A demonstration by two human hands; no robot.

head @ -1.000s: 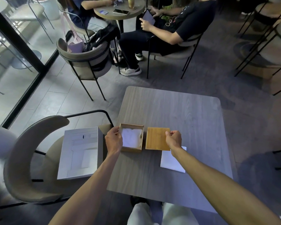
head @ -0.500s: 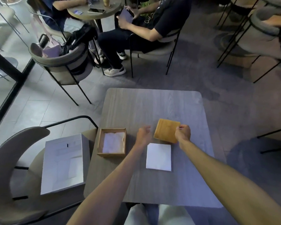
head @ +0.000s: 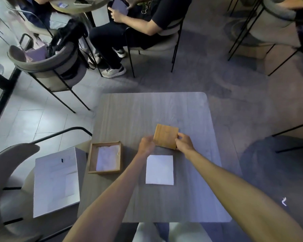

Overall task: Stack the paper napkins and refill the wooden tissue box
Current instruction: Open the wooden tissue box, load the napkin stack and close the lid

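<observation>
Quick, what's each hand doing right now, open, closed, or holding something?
Left hand: closed, gripping the left edge of the wooden lid.
Right hand: closed, pinching the same lid's right edge.

A person's two bare hands hold a square wooden lid over a grey table. The left hand grips the lid's left edge with curled fingers and the right hand pinches its right edge. Just nearer the person than the grip, between the forearms, a white folded napkin stack lies flat. To the left of the grip, apart from both hands, sits the open wooden tissue box with white napkins inside. Farther left, off the table, a white carton rests on a chair.
</observation>
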